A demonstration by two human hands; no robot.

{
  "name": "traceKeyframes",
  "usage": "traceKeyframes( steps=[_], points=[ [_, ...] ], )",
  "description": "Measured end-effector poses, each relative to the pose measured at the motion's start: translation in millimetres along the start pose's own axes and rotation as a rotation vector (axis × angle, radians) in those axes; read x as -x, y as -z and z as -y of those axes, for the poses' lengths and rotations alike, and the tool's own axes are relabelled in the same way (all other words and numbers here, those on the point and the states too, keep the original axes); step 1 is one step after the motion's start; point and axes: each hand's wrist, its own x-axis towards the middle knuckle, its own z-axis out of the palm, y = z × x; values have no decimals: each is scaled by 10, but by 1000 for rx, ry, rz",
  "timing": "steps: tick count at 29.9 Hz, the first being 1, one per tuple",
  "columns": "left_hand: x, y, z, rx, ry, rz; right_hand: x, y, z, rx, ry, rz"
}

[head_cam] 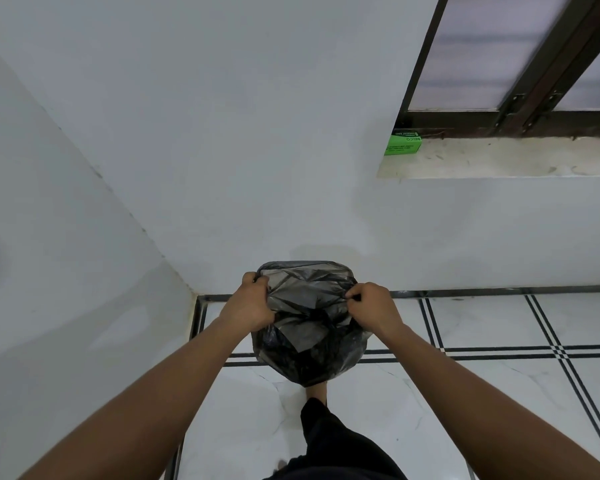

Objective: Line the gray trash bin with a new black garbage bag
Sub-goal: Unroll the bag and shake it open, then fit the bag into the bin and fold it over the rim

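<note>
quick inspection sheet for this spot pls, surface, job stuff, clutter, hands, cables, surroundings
surface: white tiled floor with black double lines, bare where visible
job's things: black garbage bag draped over the bin and hiding it; the far edge looks folded over the rim, the near side hangs loose; no gray of the bin shows
clutter: green box on the window sill
grippers: left hand and right hand each pinch the bag's edge on opposite sides
cables: nothing seen
surroundings: white walls meeting in a corner, dark-framed window upper right, the person's foot just below the bag
</note>
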Motion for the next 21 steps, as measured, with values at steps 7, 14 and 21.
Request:
traceKeyframes(
  steps=[7, 14, 21],
  points=[
    [-155, -110, 96, -5, 20, 29, -168, -166, -43, -25, -31, 43],
    [-210, -245, 262, 39, 53, 79, -287, -391, -119, -53, -49, 74],
    [-368, -435, 366, 47, 62, 86, -465, -611, -265, -66, -91, 47]
  ],
)
